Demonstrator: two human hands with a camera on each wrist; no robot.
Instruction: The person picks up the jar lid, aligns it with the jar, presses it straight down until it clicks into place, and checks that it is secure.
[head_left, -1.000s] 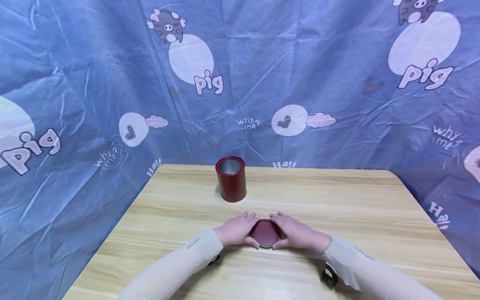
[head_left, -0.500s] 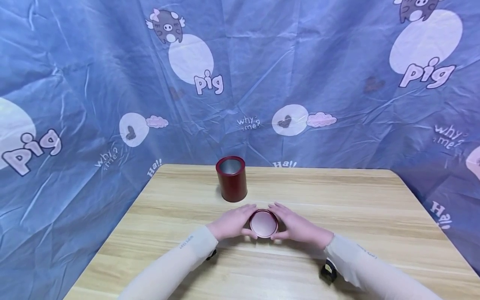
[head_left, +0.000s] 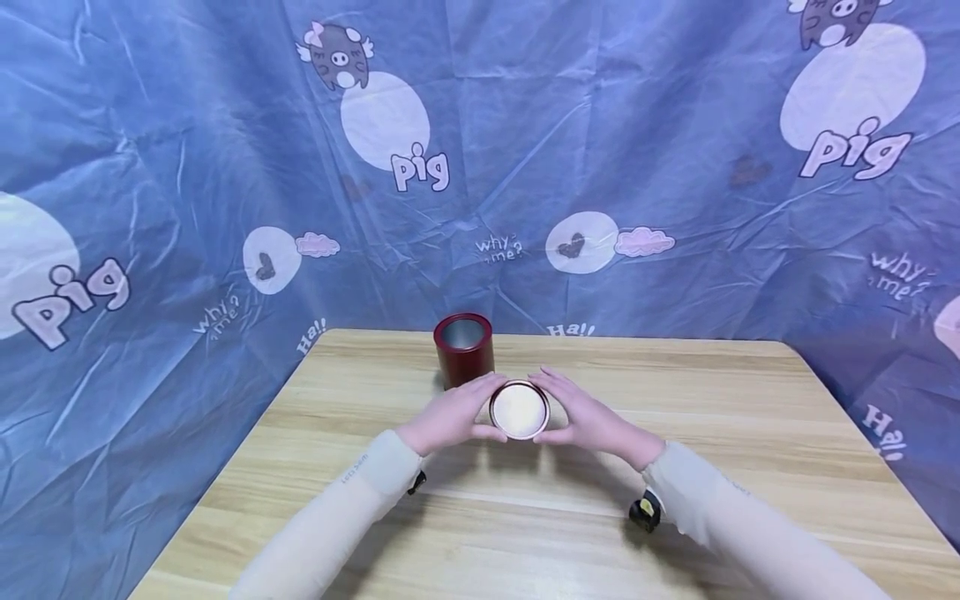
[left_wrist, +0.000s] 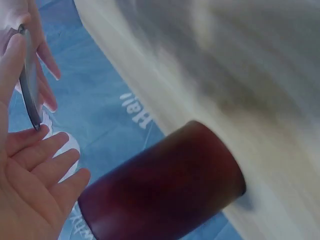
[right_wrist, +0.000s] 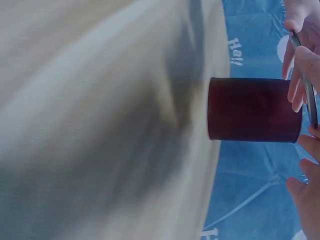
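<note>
A round dark red lid point(head_left: 520, 410) with a shiny, light-reflecting top is held up above the table between both hands. My left hand point(head_left: 448, 414) pinches its left edge with thumb and index finger, the other fingers spread below, as the left wrist view shows. At the opposite edge my right hand point(head_left: 592, 419) pinches it the same way. Seen edge-on in the left wrist view, the lid point(left_wrist: 31, 80) is a thin disc. Just beyond the left hand stands an upright dark red canister point(head_left: 465, 354), its top uncovered and its inside silvery; the hand hides part of its base.
The light wood table point(head_left: 675, 392) has rounded far corners. Behind it hangs a blue curtain point(head_left: 480, 167) printed with pigs and lettering. Both forearms wear pale sleeves point(head_left: 750, 525), with a dark wrist device point(head_left: 645, 510) under the right one.
Both hands have raised the lid off the table and carried it forward and slightly left, closer to the canister. The canister has stayed where it was.
</note>
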